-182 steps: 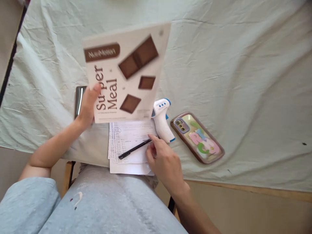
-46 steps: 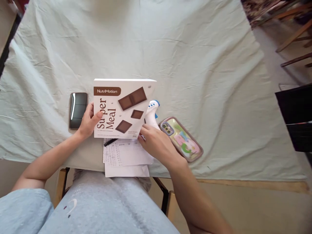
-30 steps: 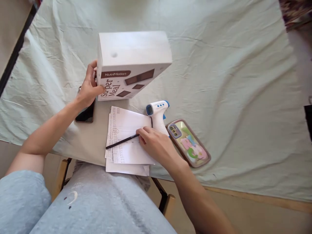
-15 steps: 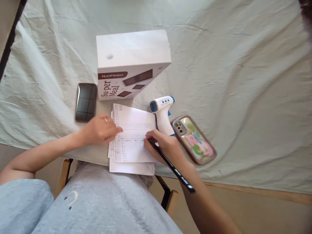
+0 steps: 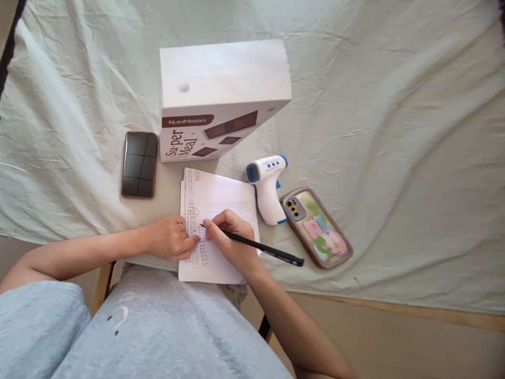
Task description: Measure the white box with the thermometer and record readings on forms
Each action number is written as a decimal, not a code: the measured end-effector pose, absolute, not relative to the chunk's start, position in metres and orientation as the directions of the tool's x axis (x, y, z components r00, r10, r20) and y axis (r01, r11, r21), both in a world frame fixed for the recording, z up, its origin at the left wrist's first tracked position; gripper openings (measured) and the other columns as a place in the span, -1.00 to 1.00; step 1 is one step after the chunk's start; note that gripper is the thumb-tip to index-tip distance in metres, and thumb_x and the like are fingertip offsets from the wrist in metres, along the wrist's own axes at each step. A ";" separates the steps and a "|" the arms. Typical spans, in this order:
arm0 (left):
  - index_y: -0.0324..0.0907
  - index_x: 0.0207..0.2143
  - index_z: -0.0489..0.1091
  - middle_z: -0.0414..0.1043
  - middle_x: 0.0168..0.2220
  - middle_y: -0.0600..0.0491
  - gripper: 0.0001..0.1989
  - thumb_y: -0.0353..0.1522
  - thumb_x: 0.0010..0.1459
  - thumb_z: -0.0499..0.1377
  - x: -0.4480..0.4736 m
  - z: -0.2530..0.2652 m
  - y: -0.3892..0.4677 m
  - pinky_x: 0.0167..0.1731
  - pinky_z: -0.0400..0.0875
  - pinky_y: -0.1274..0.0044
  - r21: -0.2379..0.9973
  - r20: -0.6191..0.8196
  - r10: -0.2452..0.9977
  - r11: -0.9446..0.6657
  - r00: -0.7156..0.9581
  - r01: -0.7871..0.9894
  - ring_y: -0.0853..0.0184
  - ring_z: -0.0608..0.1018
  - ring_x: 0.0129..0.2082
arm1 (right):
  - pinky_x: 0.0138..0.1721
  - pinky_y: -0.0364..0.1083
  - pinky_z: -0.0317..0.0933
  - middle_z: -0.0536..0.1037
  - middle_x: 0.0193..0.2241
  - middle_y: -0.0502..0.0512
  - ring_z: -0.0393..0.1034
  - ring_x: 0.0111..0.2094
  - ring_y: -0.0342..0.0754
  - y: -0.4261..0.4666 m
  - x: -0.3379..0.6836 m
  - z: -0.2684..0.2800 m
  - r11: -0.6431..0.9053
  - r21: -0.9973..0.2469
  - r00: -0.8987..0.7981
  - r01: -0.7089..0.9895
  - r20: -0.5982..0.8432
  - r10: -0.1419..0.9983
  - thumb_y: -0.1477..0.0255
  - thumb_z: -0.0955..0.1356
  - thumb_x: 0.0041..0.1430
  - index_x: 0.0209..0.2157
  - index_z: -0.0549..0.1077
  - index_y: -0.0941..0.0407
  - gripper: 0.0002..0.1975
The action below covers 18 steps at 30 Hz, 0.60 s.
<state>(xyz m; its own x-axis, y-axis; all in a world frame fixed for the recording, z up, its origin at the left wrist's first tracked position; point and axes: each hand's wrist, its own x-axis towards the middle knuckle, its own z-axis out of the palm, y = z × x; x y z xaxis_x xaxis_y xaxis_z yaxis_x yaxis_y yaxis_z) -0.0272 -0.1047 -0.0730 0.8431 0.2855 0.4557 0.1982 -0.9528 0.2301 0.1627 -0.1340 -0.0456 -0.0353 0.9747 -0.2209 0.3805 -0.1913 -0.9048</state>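
A stack of white papers (image 5: 221, 184) lies at the table's near edge, with rows of small dark marks along its left side. My left hand (image 5: 173, 239), with a ring on one finger, is closed at the left edge of the stack and presses on it. In my closed right hand (image 5: 236, 239) is a slim black pen (image 5: 268, 248). Its tip points left at the marked rows, close to my left fingertips. Whether the tip touches the paper I cannot tell. My right hand hides part of the page.
Behind the papers stands a white NutriMotion box (image 5: 224, 73). A dark-screened phone (image 5: 139, 166) lies to the left. On the right are a white and blue infrared thermometer (image 5: 268, 189) and a phone in a decorated case (image 5: 319, 229). A wrinkled pale cloth (image 5: 394, 158) covers the table.
My left hand has come down and right onto the edge of the papers. My right hand has moved left across the page with the pen, whose back end has swung upward.
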 end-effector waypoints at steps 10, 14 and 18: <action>-0.23 -0.47 0.38 0.38 -0.68 0.13 -0.74 -0.43 0.24 -0.02 -0.025 -0.072 -0.102 -0.51 0.28 0.50 0.297 0.459 0.310 -0.937 0.832 0.185 0.42 0.39 -0.69 | -0.63 -0.18 0.06 0.27 -0.74 -0.14 0.11 -0.70 -0.22 -0.133 0.161 -0.057 -0.017 -0.862 0.017 0.507 -0.010 1.000 0.37 0.34 0.10 -0.63 0.19 0.04 -0.70; -0.22 -0.49 0.38 0.37 -0.69 0.15 -0.72 -0.43 0.23 -0.03 -0.024 -0.070 -0.101 -0.51 0.28 0.51 0.322 0.446 0.333 -0.926 0.830 0.199 0.43 0.39 -0.69 | -0.65 -0.20 0.06 0.26 -0.75 -0.16 0.10 -0.72 -0.24 -0.133 0.160 -0.062 0.067 -0.853 0.002 0.517 0.079 0.997 0.41 0.33 0.12 -0.63 0.18 0.05 -0.69; -0.21 -0.51 0.38 0.36 -0.70 0.15 -0.71 -0.43 0.23 -0.03 -0.023 -0.070 -0.101 -0.52 0.28 0.51 0.331 0.442 0.349 -0.920 0.827 0.211 0.43 0.38 -0.70 | -0.65 -0.22 0.05 0.26 -0.75 -0.17 0.10 -0.72 -0.25 -0.133 0.159 -0.061 0.105 -0.830 -0.011 0.547 0.118 0.993 0.44 0.34 0.13 -0.63 0.19 0.06 -0.69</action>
